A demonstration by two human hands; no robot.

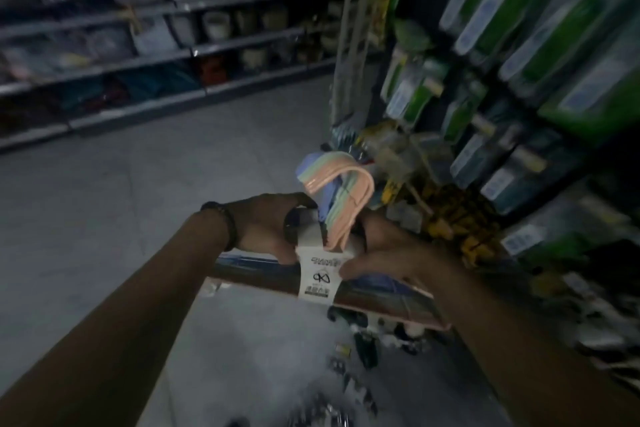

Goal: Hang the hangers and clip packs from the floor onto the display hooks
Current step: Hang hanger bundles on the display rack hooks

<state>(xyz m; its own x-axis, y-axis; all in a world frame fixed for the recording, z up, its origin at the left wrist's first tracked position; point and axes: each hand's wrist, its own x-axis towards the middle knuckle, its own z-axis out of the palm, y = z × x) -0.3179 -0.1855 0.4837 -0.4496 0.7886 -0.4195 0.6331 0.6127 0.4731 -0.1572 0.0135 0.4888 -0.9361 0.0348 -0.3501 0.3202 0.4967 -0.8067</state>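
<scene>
Hangers (337, 191), a pastel bundle with a white label (318, 276), are held up between both hands. Left hand (263, 229) curls round the bundle's left side; right hand (391, 253) pinches the label from the right. Below the hangers, small packs (363, 343) lie blurred on the floor (173, 184). To their right hang green display packs (502, 28).

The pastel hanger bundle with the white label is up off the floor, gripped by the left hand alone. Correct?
Not alone. The head view shows both hands on it: the left hand grips the hanger bundle by its white label, and the right hand holds the label's other side. The bundle is up off the floor.
</scene>
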